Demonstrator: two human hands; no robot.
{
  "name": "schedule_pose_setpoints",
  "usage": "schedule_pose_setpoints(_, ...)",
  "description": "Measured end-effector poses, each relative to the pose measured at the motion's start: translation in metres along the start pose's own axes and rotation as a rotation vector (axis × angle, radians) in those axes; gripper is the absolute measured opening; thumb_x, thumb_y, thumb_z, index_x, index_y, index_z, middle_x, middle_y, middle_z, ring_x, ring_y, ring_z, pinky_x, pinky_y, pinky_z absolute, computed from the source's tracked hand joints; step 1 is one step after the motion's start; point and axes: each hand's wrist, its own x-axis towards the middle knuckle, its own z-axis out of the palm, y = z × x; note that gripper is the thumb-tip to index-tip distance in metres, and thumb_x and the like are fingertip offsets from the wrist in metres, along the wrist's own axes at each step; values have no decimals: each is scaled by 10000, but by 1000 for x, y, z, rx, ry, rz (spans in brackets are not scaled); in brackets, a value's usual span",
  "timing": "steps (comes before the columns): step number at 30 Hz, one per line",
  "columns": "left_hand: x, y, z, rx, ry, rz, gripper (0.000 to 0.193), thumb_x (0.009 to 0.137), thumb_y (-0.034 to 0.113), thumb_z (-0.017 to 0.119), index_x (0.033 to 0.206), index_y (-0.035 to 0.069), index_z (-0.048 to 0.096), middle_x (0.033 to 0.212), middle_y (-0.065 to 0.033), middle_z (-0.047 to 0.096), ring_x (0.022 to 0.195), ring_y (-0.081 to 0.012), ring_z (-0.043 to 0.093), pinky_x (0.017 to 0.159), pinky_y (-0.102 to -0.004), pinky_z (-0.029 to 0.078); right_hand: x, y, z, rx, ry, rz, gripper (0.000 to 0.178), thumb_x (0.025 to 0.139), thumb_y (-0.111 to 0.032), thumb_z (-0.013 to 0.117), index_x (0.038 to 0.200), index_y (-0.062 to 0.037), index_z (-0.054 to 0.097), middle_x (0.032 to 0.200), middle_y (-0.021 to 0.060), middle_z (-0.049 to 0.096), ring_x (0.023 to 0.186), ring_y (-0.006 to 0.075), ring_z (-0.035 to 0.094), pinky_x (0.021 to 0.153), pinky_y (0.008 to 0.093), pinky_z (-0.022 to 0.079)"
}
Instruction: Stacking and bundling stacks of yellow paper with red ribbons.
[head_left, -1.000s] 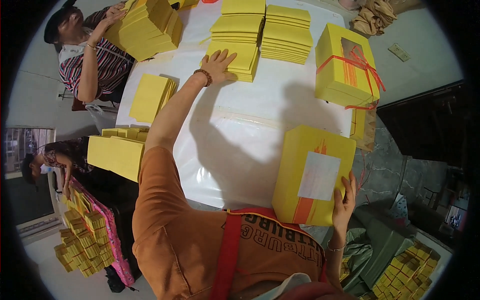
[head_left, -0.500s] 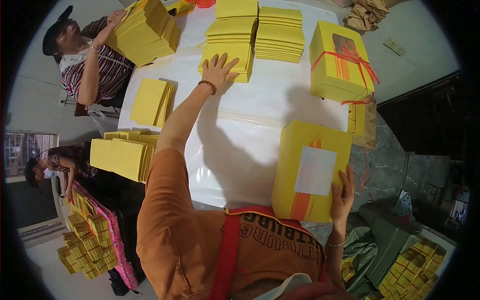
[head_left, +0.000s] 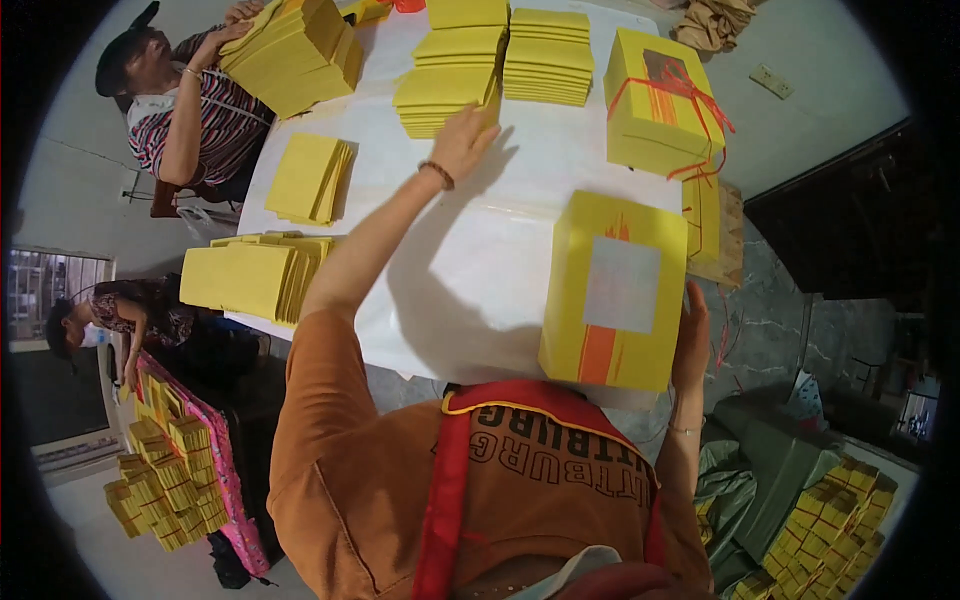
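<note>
Your left hand (head_left: 463, 148) has shifted from lying flat on top of the yellow stack (head_left: 435, 105) to its near right edge, and the yellow box (head_left: 608, 290) at your right now stands farther forward from your apron (head_left: 520, 397). Note the left fingers: they point forward and right, against or just beside the stack's side; whether they grip any pieces cannot be told. Note the right hand (head_left: 691, 335): it stands at the box's outer side, fingers extended and not wrapped around it; contact there cannot be confirmed. Locate the box upright at the near right of the white table (head_left: 500, 235), a pale rectangular panel (head_left: 625, 268) and an orange stripe (head_left: 598, 355) facing you. Beyond it, a second yellow box (head_left: 645, 125) is tied with red cord (head_left: 705, 100). Immediately right of the handled stack is another yellow stack (head_left: 545, 70). To the left of your forearm lie a low yellow pile (head_left: 303, 180) and, nearer you, a thicker row (head_left: 245, 280). At the far left corner, a co-worker (head_left: 215, 125) has both hands at a tall yellow stack (head_left: 290, 65).
</note>
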Motion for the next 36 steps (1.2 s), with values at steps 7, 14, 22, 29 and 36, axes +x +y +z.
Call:
schedule_pose_setpoints(7, -159, 112, 134, -1160, -188, -425, 670, 962, 473, 220, 1417, -8, 117, 1477, -139, 163, 1368, -232, 141, 1106, -315, 144, -22, 116, -50, -1056, 6, -443, 578, 908, -286, 505, 1382, -33, 292, 1371, 114, 397, 1256, 222, 381, 1024, 347, 319)
schedule_pose_setpoints(14, -176, 157, 135, -1427, -209, -527, 642, 968, 473, 178, 1438, 77, -8, 1487, -90, 134, 1353, -200, 174, 1089, -319, 212, -16, 119, -24, -100, -7, 21, 516, 894, -205, 533, 1334, -6, 349, 1268, 83, 482, 1123, 188, 483, 924, 294, 412)
schedule_pose_setpoints(22, -163, 169, 98, -1255, -134, -434, 536, 970, 411, 307, 1381, 66, 291, 1328, -76, 409, 1183, -180, 400, 995, -327, 340, -9, 50, -3, 100, 47, -131, 506, 924, -324, 448, 1324, -23, 377, 1291, 84, 471, 1224, 221, 409, 1028, 345, 297)
schedule_pose_setpoints(29, -164, 226, -27, -164, -134, 505, 349, 835, 248, 588, 1129, 61, 576, 1086, -91, 554, 1003, -224, 504, 864, -319, 405, -35, -46, 15, -957, -385, -532, 239, 858, -207, 540, 1055, -103, 630, 1138, 37, 607, 1225, 217, 444, 1034, 401, 247)
schedule_pose_setpoints(36, -163, 238, -28, -89, -296, 686, 244, 765, 176, 653, 973, 50, 626, 926, -83, 581, 865, -239, 535, 723, -331, 448, -28, -30, 11, -830, -324, -504, 167, 847, -192, 564, 934, -90, 664, 1039, 24, 651, 1174, 240, 494, 977, 383, 302)
